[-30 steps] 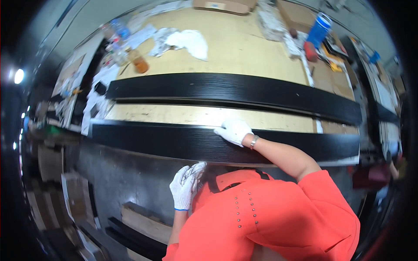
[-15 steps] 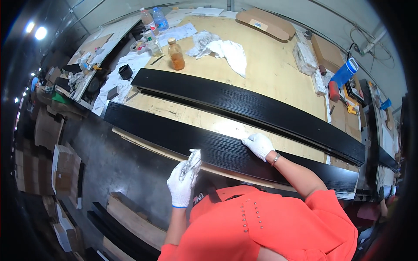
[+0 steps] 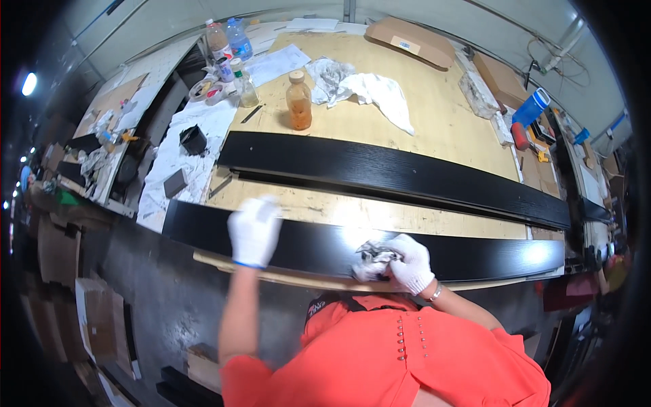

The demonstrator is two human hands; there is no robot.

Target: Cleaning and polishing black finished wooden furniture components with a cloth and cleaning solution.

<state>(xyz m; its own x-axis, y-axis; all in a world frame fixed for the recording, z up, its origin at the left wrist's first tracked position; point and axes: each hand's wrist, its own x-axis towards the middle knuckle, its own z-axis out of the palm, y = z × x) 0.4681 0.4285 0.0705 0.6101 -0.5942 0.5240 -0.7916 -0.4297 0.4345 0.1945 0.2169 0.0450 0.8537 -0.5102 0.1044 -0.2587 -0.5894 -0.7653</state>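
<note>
A long black wood-grained board [image 3: 468,259] lies along the near edge of the table. My right hand [image 3: 411,263], in a white knit glove, is closed on a crumpled white rag with dark stains [image 3: 371,260], at the board's near side. Over the left part of the same board is my gloved left hand [image 3: 254,230]; motion smears its fingers, and no rag shows in it. A second black board [image 3: 393,166] lies beyond, roughly parallel, with a strip of pale tabletop between the two.
On the pale table [image 3: 380,61] stand a bottle of orange-brown liquid [image 3: 298,103] and a white cloth [image 3: 376,93]. A black cup [image 3: 193,140] and a dark block [image 3: 175,183] are at left. Right lie a blue container [image 3: 531,107] and cardboard [image 3: 410,44].
The rag has passed from my left hand to my right. My left hand has risen and moved left over the board. The whole view has turned slightly.
</note>
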